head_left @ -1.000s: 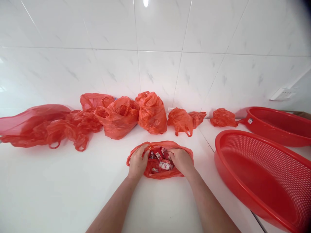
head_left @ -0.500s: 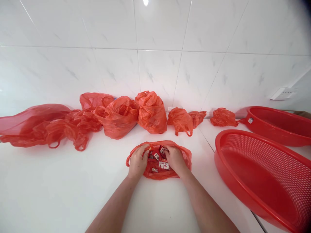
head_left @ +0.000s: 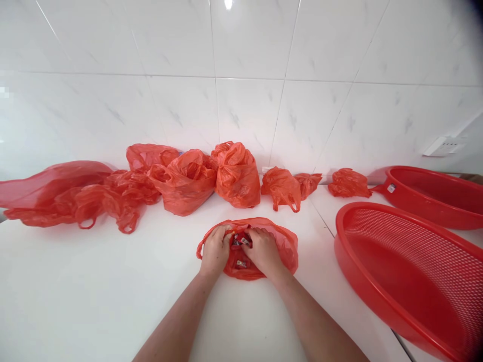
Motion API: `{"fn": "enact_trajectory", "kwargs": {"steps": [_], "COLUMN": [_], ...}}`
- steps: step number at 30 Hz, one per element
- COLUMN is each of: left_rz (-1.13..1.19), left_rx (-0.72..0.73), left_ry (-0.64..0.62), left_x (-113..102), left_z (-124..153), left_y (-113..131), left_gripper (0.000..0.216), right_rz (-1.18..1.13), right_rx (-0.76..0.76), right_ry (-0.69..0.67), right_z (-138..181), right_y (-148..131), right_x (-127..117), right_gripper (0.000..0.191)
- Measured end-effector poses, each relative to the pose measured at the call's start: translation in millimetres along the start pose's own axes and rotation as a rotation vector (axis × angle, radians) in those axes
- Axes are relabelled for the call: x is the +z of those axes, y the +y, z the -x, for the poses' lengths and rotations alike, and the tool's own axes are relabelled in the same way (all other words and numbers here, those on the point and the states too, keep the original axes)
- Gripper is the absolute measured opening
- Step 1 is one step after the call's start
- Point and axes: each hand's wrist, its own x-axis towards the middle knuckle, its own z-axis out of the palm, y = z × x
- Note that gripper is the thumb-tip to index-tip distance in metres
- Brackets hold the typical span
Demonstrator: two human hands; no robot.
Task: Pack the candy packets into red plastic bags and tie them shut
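The right hand (head_left: 262,251) has moved leftward inside the open red plastic bag (head_left: 289,246), closer to the left hand (head_left: 215,251). It now hides the white-fronted packet seen earlier, leaving more of the bag's right inner wall uncovered. The bag's right edge has drawn slightly inward.

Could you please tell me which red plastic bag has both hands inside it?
The open bag nearest the person: the left hand and right hand are in its mouth, among small packets. The other bags lie farther back, towards the wall.
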Motion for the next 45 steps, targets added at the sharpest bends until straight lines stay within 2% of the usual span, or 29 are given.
{"fn": "enact_trajectory", "kwargs": {"steps": [4, 10, 23, 25, 29, 32, 36, 38, 40, 45], "left_rz": [0.009, 0.009, -0.005, -0.006, -0.006, -0.009, -0.013, -0.012, -0.006, 0.004], "left_rx": [-0.014, -0.006, 0.005, 0.008, 0.005, 0.0, 0.006, 0.01, 0.014, 0.013], "left_ry": [0.035, 0.042, 0.036, 0.036, 0.044, 0.044, 0.043, 0.043, 0.045, 0.042], "left_x": [0, 1, 0, 0, 0, -1, 0, 0, -1, -1], "left_z": [0, 0, 0, 0, 1, 1, 0, 0, 0, 0], "left_y": [0, -1, -1, 0, -1, -1, -1, -1, -1, 0], "left_gripper": [0.018, 0.019, 0.019, 0.019, 0.02, 0.02, 0.02, 0.021, 0.021, 0.021], "right_rz": [-0.089, -0.184, -0.468, -0.426, -0.183, -0.059, -0.045, -0.031, -0.003, 0.017], "right_rx": [-0.023, 0.007, 0.192, 0.201, 0.138, 0.117, -0.038, -0.112, -0.141, -0.17], "right_ry": [0.04, 0.114, 0.042, 0.042, 0.066, 0.119, 0.107, 0.085, 0.062, 0.042], "right_z": [1, 3, 4, 4, 5, 4, 4, 5, 5, 4], "right_y": [3, 6, 7, 8, 7, 5, -1, -3, -5, -8], "right_x": [0, -2, -1, 1, 4, 3, 2, 5, 8, 14], "right_gripper": [0.019, 0.021, 0.018, 0.017, 0.013, 0.02, 0.023, 0.03, 0.036, 0.028]}}
